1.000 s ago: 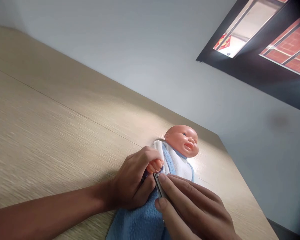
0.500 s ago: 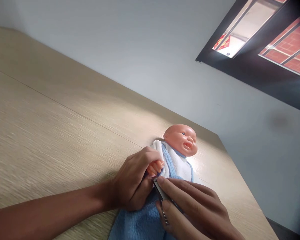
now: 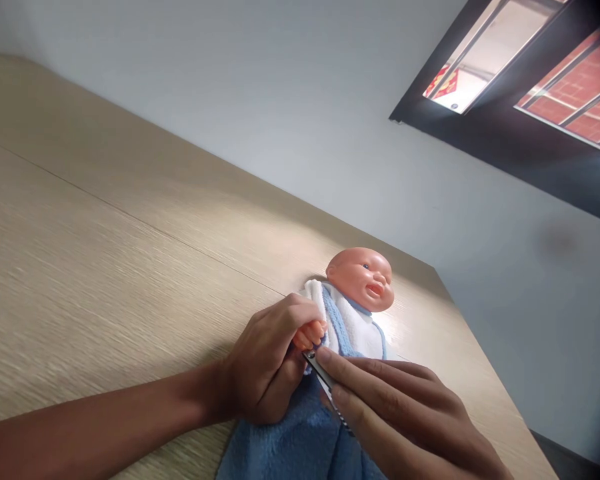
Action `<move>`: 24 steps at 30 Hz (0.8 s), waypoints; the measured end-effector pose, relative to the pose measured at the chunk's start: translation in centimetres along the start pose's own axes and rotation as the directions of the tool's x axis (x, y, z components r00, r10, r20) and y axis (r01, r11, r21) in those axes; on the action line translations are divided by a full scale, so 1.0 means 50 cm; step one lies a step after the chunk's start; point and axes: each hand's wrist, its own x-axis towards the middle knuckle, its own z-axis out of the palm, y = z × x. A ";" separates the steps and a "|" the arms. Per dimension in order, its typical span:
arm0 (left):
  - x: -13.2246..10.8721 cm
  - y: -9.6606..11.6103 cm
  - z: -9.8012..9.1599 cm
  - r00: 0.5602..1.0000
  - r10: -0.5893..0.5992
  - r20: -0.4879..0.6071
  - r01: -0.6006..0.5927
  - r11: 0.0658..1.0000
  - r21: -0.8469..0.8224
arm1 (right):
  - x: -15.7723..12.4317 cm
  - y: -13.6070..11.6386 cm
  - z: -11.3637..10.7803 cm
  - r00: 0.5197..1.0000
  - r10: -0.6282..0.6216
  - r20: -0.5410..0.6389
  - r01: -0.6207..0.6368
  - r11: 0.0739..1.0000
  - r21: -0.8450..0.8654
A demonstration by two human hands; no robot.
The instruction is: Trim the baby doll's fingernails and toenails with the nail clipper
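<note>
A baby doll (image 3: 363,280) in a white and blue outfit lies on its back on the wooden table. My left hand (image 3: 273,360) is closed around the doll's small hand (image 3: 310,335), whose fingers stick out between my thumb and forefinger. In my right hand (image 3: 405,403) is a metal nail clipper (image 3: 321,375), gripped between thumb and fingers. Its tip is at the doll's fingers; whether it touches them I cannot tell. Blue fleecy cloth (image 3: 285,443) covers the doll's lower part beneath both hands.
The light wooden table (image 3: 105,267) spreads left and behind the doll, with a thin seam across it. A pale wall (image 3: 260,93) rises along its far edge. At the upper right is a dark-framed window (image 3: 500,107) with bars.
My right hand has shifted its grip on the nail clipper, the thumb moving slightly up and right along it. The left hand and the doll stay nearly where they were.
</note>
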 end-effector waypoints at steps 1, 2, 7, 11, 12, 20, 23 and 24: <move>-0.001 0.000 0.000 1.000 -0.007 0.001 0.007 1.000 -0.004 | 0.000 -0.002 0.000 1.000 0.003 -0.005 -0.003 1.000 -0.013; -0.002 0.000 0.001 1.000 -0.013 -0.001 0.013 1.000 -0.011 | 0.002 -0.005 -0.001 1.000 0.007 -0.011 -0.007 1.000 -0.024; -0.003 0.001 0.003 1.000 -0.019 -0.012 0.018 0.999 -0.032 | 0.013 -0.016 0.002 0.999 0.029 -0.028 -0.031 0.998 -0.058; -0.002 0.000 0.003 1.000 -0.025 -0.005 0.025 0.999 -0.030 | 0.010 -0.016 0.006 0.999 0.015 -0.032 -0.017 0.999 -0.049; -0.002 -0.001 0.003 1.000 -0.027 -0.003 0.027 0.999 -0.031 | 0.008 -0.016 0.006 0.999 0.015 -0.031 -0.016 0.999 -0.047; -0.007 -0.001 0.001 0.998 -0.053 0.016 0.054 0.998 -0.035 | 0.022 -0.012 0.005 0.999 -0.032 -0.024 0.030 0.997 -0.067; -0.012 -0.004 -0.005 0.996 -0.082 0.043 0.084 0.996 -0.044 | 0.023 -0.006 0.006 0.996 -0.072 -0.053 0.068 0.995 -0.071; -0.014 -0.006 -0.008 0.994 -0.095 0.057 0.098 0.994 -0.044 | 0.022 -0.003 0.006 0.994 -0.076 -0.082 0.071 0.995 -0.066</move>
